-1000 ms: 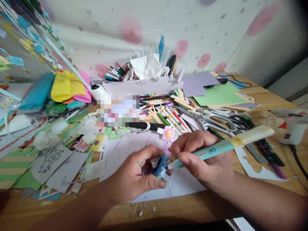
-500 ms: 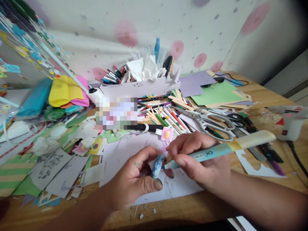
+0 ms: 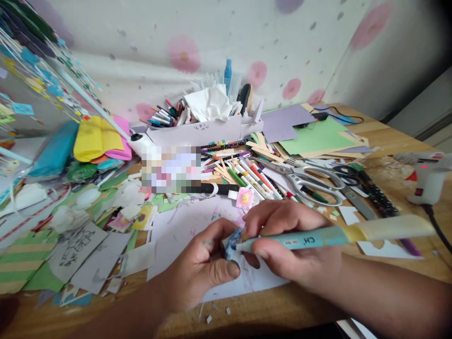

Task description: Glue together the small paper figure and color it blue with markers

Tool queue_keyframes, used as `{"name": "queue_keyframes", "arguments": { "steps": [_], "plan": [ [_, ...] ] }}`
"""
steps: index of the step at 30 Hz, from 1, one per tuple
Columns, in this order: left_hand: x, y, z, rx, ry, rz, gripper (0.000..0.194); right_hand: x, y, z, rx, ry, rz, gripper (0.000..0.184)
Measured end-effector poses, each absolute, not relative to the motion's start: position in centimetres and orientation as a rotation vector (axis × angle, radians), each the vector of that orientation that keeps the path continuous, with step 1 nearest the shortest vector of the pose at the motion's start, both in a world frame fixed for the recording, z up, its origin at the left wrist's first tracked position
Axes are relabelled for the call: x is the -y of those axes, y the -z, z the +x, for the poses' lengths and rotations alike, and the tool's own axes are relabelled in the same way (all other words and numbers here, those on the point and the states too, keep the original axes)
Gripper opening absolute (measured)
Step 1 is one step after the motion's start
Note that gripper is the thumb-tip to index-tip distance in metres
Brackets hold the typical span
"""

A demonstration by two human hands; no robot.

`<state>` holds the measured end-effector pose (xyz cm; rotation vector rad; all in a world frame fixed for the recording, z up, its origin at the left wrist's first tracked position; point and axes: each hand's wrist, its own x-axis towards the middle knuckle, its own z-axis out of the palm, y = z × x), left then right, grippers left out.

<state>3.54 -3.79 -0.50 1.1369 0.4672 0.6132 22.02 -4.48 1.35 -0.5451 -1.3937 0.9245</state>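
Note:
My left hand (image 3: pixel 203 263) is closed around a small piece coloured in patchy blue and white (image 3: pixel 232 242); its exact kind I cannot make out. Between the fingers and thumb of my right hand (image 3: pixel 293 240) lies a light blue marker pen (image 3: pixel 300 241) with a pale yellow rear end. The pen's tip touches or nearly touches the blue-and-white piece. Dark smudges mark my left thumb. Both hands are above a white sheet of paper (image 3: pixel 176 235) with faint pink and green colour marks. A small pink square with a yellow flower (image 3: pixel 245 198) lies just beyond my fingers.
Metal scissors (image 3: pixel 310 181) and several markers (image 3: pixel 252 178) lie beyond my right hand. A glue gun (image 3: pixel 425 176) with a lit red light stands at right. Paper scraps (image 3: pixel 76 245) cover the left side. A white box (image 3: pixel 197 132) of pens and tissue stands behind.
The blue-and-white piece has turned in my left fingers. My right hand has tilted the pen flatter and brought its tip across onto the piece's near face.

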Motion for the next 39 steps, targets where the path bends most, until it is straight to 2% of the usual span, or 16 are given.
{"name": "queue_keyframes", "arguments": {
  "steps": [10,39],
  "plan": [
    [4.07,0.69,3.28,-0.504,-0.633,1.168,0.026,4.51,-2.01,22.32,1.476,-0.777,-0.661,0.025],
    [3.87,1.11,3.11,-0.483,-0.641,1.157,0.031,3.99,-1.56,22.17,1.383,-0.848,-0.607,0.023]
  ]
}}
